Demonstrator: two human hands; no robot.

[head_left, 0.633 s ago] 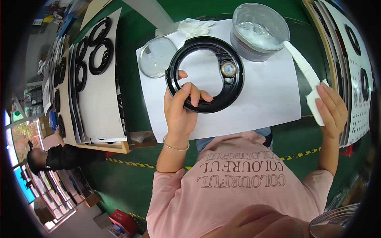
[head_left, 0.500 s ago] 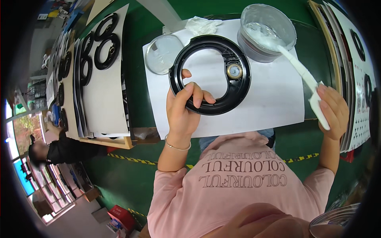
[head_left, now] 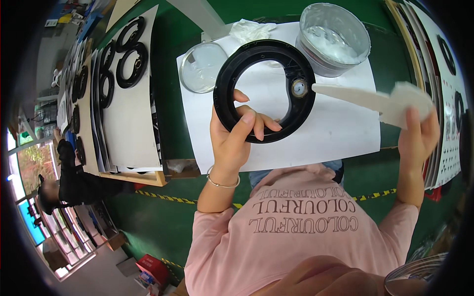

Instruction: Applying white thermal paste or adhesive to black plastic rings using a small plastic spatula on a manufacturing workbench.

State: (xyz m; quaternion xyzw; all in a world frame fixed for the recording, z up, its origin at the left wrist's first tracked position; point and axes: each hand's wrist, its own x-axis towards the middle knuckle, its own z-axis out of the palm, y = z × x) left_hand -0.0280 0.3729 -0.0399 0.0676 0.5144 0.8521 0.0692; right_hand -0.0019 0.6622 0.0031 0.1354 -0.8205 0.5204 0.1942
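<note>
A black plastic ring housing (head_left: pixel 228 111) is gripped at its lower left rim by my left hand (head_left: pixel 237 135), the fingers curled through its opening. On the ring's right side sits a small round brass-edged fitting (head_left: pixel 299 88) with whitish matter in it. My right hand (head_left: pixel 418 135) pinches a white flat spatula (head_left: pixel 363 100), its tip pointing left beside the ring's right edge, near the fitting; whether it touches cannot be made out. Behind them stands a clear plastic tub (head_left: pixel 333 42) holding white grease (head_left: pixel 328 44).
A white sheet (head_left: pixel 340 133) covers the work surface. On it lie a round clear lid (head_left: pixel 202 67) and a crumpled white tissue (head_left: pixel 252 30). Boards with black rings (head_left: pixel 132 65) stand at left, more boards (head_left: pixel 449 89) at right. Another person (head_left: pixel 74 180) is far left.
My right hand has swung the spatula from the tub over to the ring's right edge. The ring has tilted and shifted slightly right in my left hand.
</note>
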